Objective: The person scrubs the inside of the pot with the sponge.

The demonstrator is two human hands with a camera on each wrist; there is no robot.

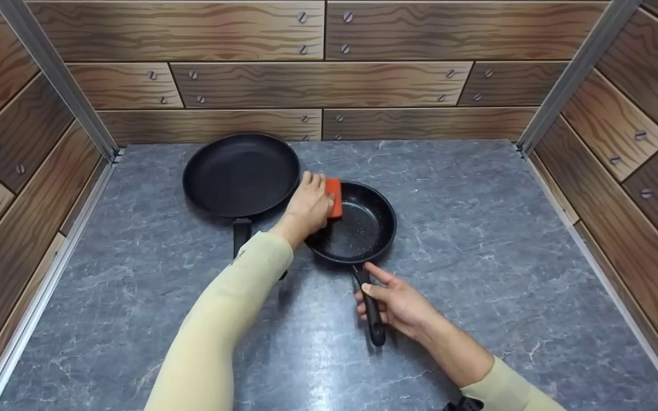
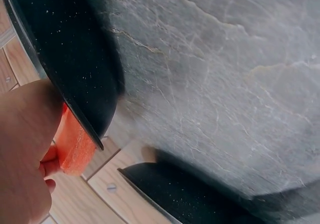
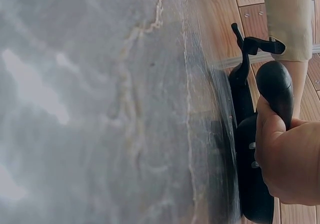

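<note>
A small black frying pan (image 1: 357, 228) with a speckled inside sits in the middle of the head view, its handle (image 1: 372, 314) toward the person. My right hand (image 1: 406, 305) holds this handle, thumb on top and fingers beneath; the right wrist view shows the hand (image 3: 287, 156) wrapped about it. At the pan's left inner side, my left hand (image 1: 309, 205) grips an orange sponge (image 1: 334, 198). In the left wrist view, the sponge (image 2: 75, 144) shows partly behind the pan's rim, with fingertips curled against it.
A larger black frying pan (image 1: 242, 174) lies at the back left, close beside the small one, its handle partly hidden by the left sleeve (image 1: 232, 308). Wood-patterned walls (image 1: 249, 83) enclose the grey marbled tabletop (image 1: 477, 240) at the back and both sides.
</note>
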